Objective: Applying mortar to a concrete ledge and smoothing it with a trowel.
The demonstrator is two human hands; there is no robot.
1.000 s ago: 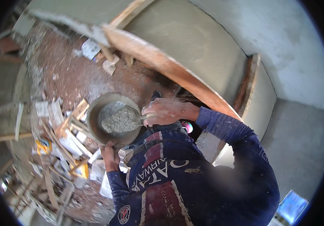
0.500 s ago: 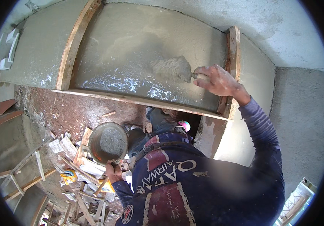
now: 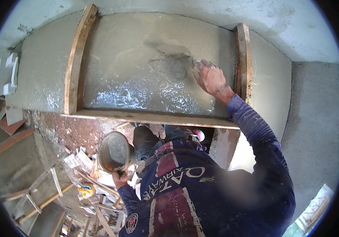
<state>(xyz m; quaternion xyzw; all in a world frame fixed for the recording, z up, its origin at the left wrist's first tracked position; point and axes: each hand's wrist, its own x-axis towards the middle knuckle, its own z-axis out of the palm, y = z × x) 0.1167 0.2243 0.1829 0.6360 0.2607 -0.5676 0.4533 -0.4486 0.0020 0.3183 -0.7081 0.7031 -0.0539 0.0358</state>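
Left hand closed on bucket, scrap wood near. Right hand curled round tool handle, beside mortar heap on wet slab. Side boards flank heap; front board between slab and bucket.

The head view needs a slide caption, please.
Right hand beside a mortar mound between wooden battens; left hand holds a bucket.
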